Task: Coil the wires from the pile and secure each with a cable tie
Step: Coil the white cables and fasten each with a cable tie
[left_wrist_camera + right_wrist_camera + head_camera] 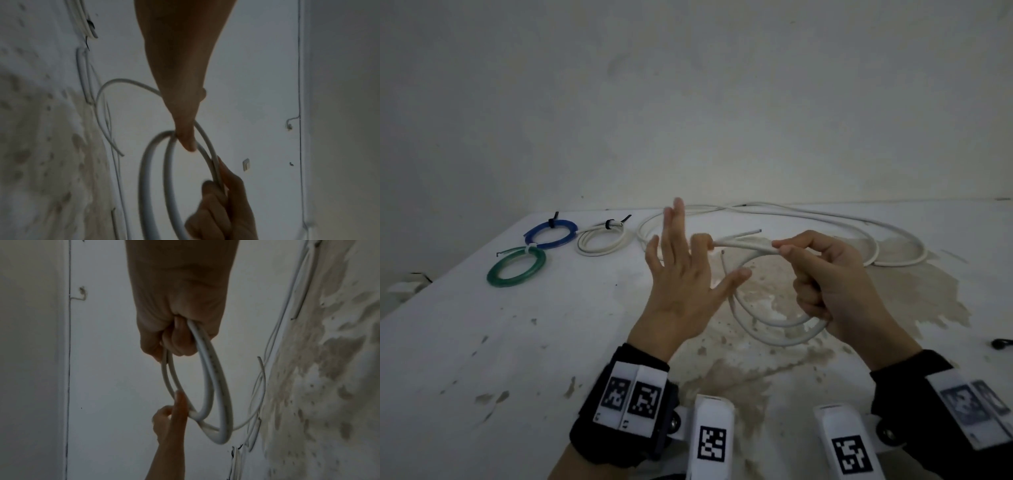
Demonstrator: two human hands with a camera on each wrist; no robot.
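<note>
My right hand [825, 274] grips a white wire coil [774, 329] of about two loops, held just above the table; thumb and forefinger pinch its top strands. My left hand [681, 270] is spread beside it with straight fingers, and one fingertip touches the coil's free ends [736, 240]. The left wrist view shows that finger [186, 141] reaching into the coil [148, 178], with the right hand [222, 203] below. The right wrist view has the coil [207, 386] hanging from my right fist [176, 321] and the left hand [174, 410] touching the loop.
Loose white wire [825, 219] lies at the back of the stained white table [517, 342]. At the back left lie tied coils: blue [551, 234], white [602, 240] and green [517, 267]. A small black item [1001, 343] sits at the right edge. A wall stands behind.
</note>
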